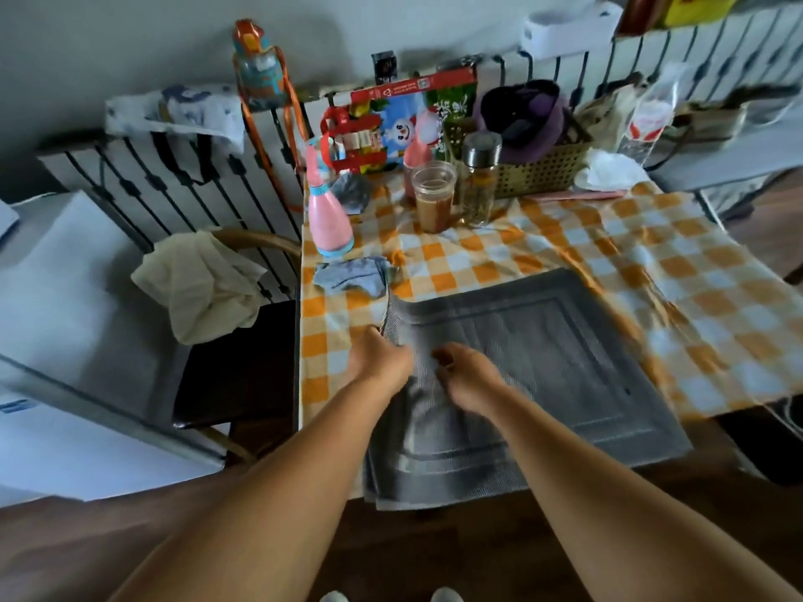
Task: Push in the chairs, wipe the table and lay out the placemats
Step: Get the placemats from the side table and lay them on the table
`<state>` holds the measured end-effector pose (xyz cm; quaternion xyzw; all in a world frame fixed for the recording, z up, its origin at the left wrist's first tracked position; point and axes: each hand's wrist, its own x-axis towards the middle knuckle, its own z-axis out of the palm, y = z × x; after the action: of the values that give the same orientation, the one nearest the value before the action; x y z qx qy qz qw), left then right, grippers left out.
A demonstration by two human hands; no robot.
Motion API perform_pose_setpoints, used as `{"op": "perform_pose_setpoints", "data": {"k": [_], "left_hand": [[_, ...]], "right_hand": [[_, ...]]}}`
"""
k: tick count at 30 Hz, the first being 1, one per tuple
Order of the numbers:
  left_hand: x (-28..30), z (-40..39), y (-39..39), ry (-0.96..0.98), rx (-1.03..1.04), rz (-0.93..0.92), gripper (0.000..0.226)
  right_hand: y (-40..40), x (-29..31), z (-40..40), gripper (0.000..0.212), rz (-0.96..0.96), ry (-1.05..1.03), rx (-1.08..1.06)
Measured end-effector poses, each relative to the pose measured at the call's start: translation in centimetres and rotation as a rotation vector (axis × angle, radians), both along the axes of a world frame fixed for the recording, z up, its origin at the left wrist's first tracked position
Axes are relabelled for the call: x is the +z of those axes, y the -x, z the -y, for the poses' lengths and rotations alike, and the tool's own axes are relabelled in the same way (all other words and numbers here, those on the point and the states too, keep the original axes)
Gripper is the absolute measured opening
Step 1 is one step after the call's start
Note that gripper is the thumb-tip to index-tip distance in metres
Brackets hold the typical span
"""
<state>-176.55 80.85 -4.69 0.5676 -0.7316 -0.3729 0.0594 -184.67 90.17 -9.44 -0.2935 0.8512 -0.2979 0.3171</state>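
Note:
A grey placemat (560,362) lies on the table's orange-and-white checked cloth (652,254), its near edge hanging over the table's front. More grey layers show bunched under its left side. My left hand (378,358) grips the mat's lifted left edge. My right hand (469,375) rests on the mat beside it with fingers curled down; whether it pinches the fabric is unclear. A crumpled blue-grey rag (352,275) lies on the cloth near the left edge. A dark-seated chair (239,362) stands at the table's left side with a cream cloth (200,284) over its back.
A pink spray bottle (328,223), a plastic cup of brown liquid (434,197), a glass flask (480,180) and a woven basket (543,167) crowd the table's far side. A colourful bag (404,119) leans against the railing. A white appliance (65,319) stands left of the chair.

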Motion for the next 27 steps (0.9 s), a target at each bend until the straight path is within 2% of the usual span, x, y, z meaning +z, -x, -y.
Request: {"op": "perform_pose_setpoints", "data": {"k": [7, 13, 17, 23, 27], "left_hand": [[0.3, -4.7, 7.4, -0.062, -0.199, 0.037, 0.051], [-0.5, -7.4, 10.8, -0.259, -0.174, -0.08, 0.042], [-1.3, -8.2, 11.2, -0.34, -0.145, -0.139, 0.04], [-1.9, -8.4, 11.4, -0.328, -0.127, -0.158, 0.046], [-1.8, -8.2, 11.0, -0.341, -0.117, -0.181, 0.04]], "right_hand": [[8.4, -0.5, -7.6, 0.046, -0.122, -0.172, -0.329], [12.8, -0.8, -13.9, 0.056, -0.113, -0.355, -0.455], [13.8, -1.7, -14.4, 0.055, -0.109, -0.356, -0.524], [15.3, -0.6, -14.7, 0.058, 0.036, -0.285, -0.595], [15.4, -0.5, -14.2, 0.065, 0.018, -0.27, -0.585]]}}
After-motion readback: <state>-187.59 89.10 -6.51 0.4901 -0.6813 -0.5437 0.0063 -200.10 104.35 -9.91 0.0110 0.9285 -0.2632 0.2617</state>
